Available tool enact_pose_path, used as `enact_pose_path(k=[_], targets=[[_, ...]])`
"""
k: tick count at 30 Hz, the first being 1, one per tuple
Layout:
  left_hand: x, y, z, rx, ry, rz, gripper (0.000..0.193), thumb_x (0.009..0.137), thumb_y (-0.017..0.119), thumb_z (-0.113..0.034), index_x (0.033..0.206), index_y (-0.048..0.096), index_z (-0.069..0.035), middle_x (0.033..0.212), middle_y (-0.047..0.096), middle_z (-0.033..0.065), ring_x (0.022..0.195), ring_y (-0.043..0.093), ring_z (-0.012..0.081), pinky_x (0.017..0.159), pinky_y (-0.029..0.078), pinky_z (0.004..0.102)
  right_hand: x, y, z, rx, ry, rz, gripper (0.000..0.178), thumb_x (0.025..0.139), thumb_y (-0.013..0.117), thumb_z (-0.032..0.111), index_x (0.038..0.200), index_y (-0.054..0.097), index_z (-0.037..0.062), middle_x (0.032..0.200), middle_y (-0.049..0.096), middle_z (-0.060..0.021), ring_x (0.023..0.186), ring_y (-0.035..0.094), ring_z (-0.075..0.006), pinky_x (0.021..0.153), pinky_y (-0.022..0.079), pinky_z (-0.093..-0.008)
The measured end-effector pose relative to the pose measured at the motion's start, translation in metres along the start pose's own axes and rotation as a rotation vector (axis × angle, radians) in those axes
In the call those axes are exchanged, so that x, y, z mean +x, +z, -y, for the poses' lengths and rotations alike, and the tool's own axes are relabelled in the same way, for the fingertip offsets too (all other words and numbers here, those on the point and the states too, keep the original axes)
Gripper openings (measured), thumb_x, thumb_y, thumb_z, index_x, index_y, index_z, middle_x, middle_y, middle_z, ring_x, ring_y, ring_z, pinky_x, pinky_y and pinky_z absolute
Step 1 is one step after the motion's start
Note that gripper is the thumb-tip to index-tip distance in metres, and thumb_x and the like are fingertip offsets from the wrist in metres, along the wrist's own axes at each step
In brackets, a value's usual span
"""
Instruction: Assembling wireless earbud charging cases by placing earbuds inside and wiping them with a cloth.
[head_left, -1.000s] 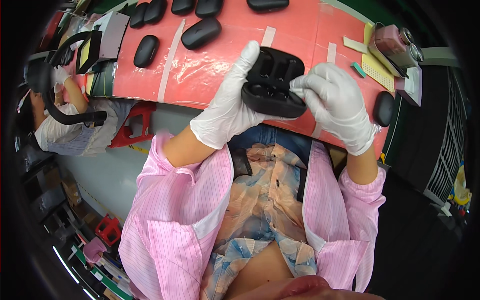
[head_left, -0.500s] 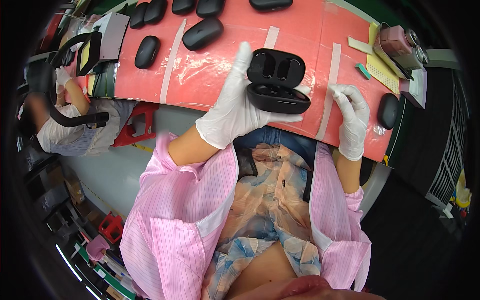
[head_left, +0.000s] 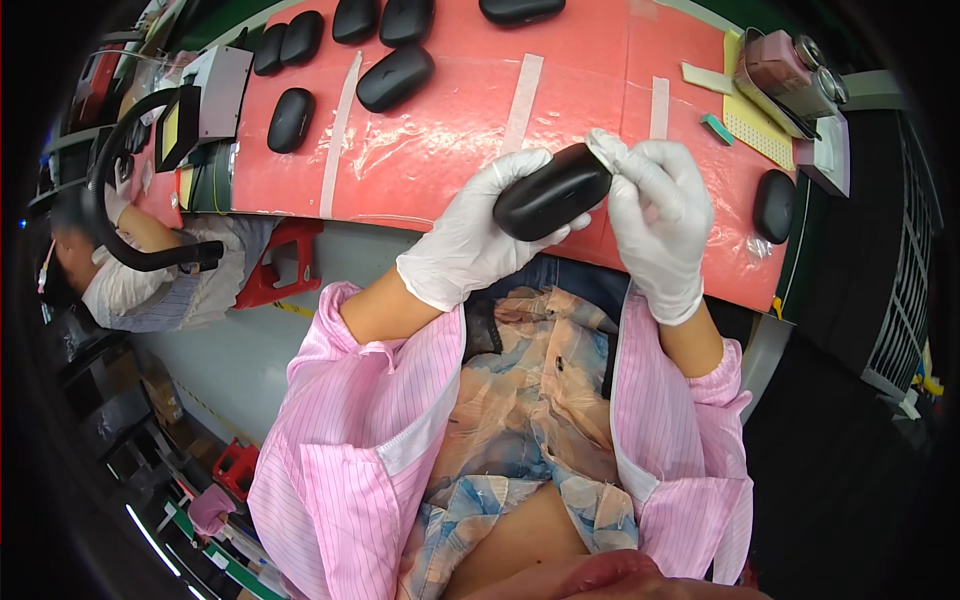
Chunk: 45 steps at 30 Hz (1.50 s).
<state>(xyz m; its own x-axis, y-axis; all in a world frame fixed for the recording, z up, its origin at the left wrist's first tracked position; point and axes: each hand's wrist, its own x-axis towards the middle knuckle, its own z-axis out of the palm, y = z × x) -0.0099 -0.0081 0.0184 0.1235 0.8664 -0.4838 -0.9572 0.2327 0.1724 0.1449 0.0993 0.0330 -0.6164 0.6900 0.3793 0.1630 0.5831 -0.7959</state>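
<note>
A black, rounded earbud charging case (head_left: 553, 192) lies closed and tilted in my left hand (head_left: 470, 230). The gloved fingers wrap round its left end and underside. My right hand (head_left: 660, 215), also in a white glove, is at the case's upper right end. Its thumb and fingers are bent together, with the tips against the case. White material shows at those tips, but I cannot tell whether it is glove or a separate small piece.
Similar black cases (head_left: 395, 78) lie along the far left of the red table mat (head_left: 460, 120). Another case (head_left: 774, 206) rests at the right edge. Beyond it are a small green piece (head_left: 717, 128), a yellow sheet (head_left: 757, 135) and jars in a tray (head_left: 790, 75). A co-worker (head_left: 165, 270) sits at left.
The case was open on my left palm and is now shut, turned and tilted. My right hand has moved left from beside it to touch its end.
</note>
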Motion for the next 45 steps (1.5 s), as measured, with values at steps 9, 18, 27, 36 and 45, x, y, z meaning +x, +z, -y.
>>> enact_pose_path(k=[9,18,27,36,45], targets=[[0.000,0.016,0.008,0.191,0.150,0.010,0.045,0.095,0.054,-0.020,0.136,0.045,-0.003,0.118,0.062,0.0140,0.102,0.065,0.0249,0.079,0.059,0.0352,-0.007,0.006,-0.019,0.687,0.420,-0.070,0.030,0.091,0.052,-0.001,0.120,0.062,-0.0042,0.105,0.065,-0.0079,0.089,0.059,-0.0127,0.083,0.046,-0.0250],[0.007,0.005,0.013,1.776,1.246,-0.266,0.077,0.069,0.075,0.004,0.139,0.045,-0.009,0.107,0.067,0.0117,0.096,0.066,0.0290,0.081,0.054,0.0338,-0.012,0.015,-0.001,0.108,0.072,-0.062,0.035,0.085,0.059,-0.004,0.118,0.066,0.0034,0.092,0.062,-0.0061,0.077,0.057,-0.0167,0.071,0.047,-0.0275],[-0.005,0.018,0.012,1.678,1.430,-0.038,0.085,0.069,0.085,-0.007,0.140,0.039,0.002,0.109,0.069,0.0136,0.096,0.069,0.0211,0.084,0.055,0.0301,-0.020,0.018,0.003,0.871,0.574,0.149,0.019,0.092,0.054,0.006,0.106,0.065,-0.0005,0.085,0.057,0.0004,0.076,0.051,-0.0083,0.070,0.043,-0.0237],[-0.014,0.023,0.010,1.940,1.262,-0.324,0.094,0.065,0.086,-0.012,0.145,0.037,-0.008,0.104,0.071,0.0105,0.086,0.071,0.0227,0.074,0.057,0.0279,-0.018,0.014,0.027,-0.311,-0.395,-0.046,0.044,0.063,0.068,0.003,0.104,0.073,0.0166,0.083,0.054,-0.0009,0.075,0.053,-0.0203,0.072,0.041,-0.0360],[-0.005,0.015,0.011,1.781,1.369,-0.153,0.079,0.070,0.084,-0.005,0.137,0.044,0.000,0.104,0.070,0.0126,0.093,0.069,0.0214,0.082,0.056,0.0290,-0.024,0.020,-0.008,0.914,0.530,0.155,0.024,0.094,0.052,0.007,0.112,0.066,-0.0036,0.086,0.054,0.0001,0.072,0.047,-0.0078,0.067,0.038,-0.0210]])
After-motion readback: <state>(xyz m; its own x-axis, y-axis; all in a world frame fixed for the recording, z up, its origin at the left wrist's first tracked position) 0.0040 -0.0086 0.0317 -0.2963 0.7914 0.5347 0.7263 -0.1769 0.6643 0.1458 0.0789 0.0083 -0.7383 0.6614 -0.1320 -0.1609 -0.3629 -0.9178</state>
